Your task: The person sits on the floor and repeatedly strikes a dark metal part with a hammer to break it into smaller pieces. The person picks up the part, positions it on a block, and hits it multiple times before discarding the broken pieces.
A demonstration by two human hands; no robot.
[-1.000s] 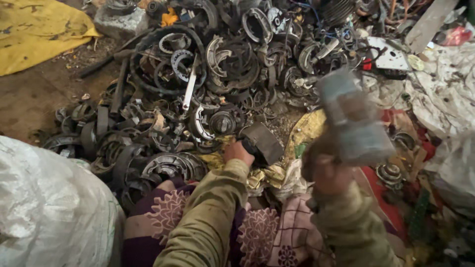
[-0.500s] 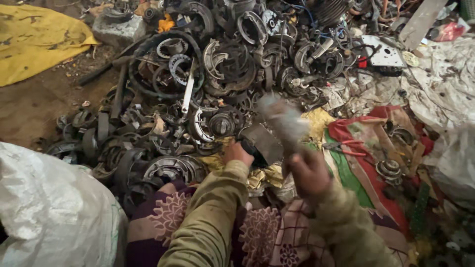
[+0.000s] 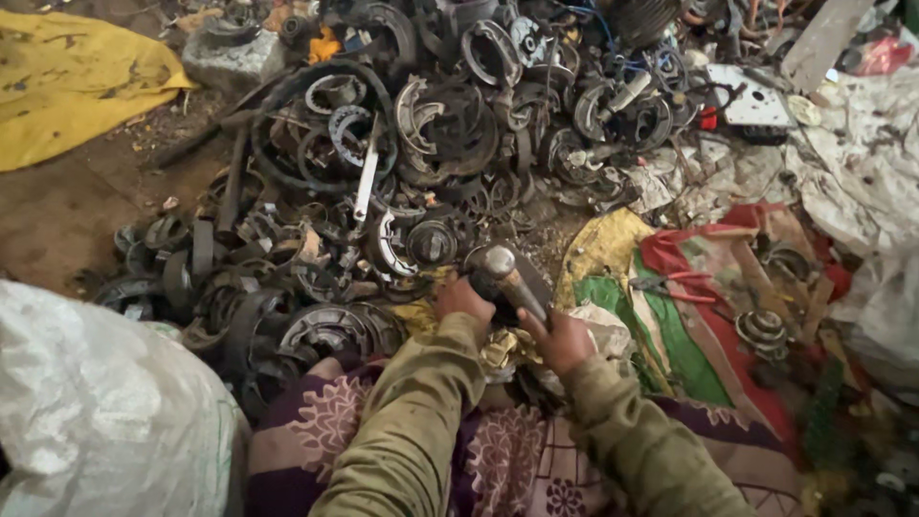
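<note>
In the head view, the hammer (image 3: 505, 278), raised high a second ago, has been brought down by the right hand (image 3: 563, 340), which is clenched on its handle, so a blow is judged just delivered. The dark, curved metal part (image 3: 483, 260) is pinned by the closed left hand (image 3: 461, 299), at the edge of the scrap pile (image 3: 402, 172).

— Was there any room ahead of the hands?

— Hardly. The heap of brake shoes and metal rings (image 3: 383, 191) lay packed right up to the left hand (image 3: 462, 299), with a white flat bar (image 3: 366, 179) lying across it.

— And to the sides?

— The white sack (image 3: 96, 412) blocked the near left. Right of the right hand (image 3: 565, 340), the red and green cloth (image 3: 708, 325) lay fairly open (only red-handled pliers (image 3: 675, 284) and a small stacked metal part (image 3: 763, 330) on it). The bare dirt floor (image 3: 57, 211) far left lay open too.
</note>
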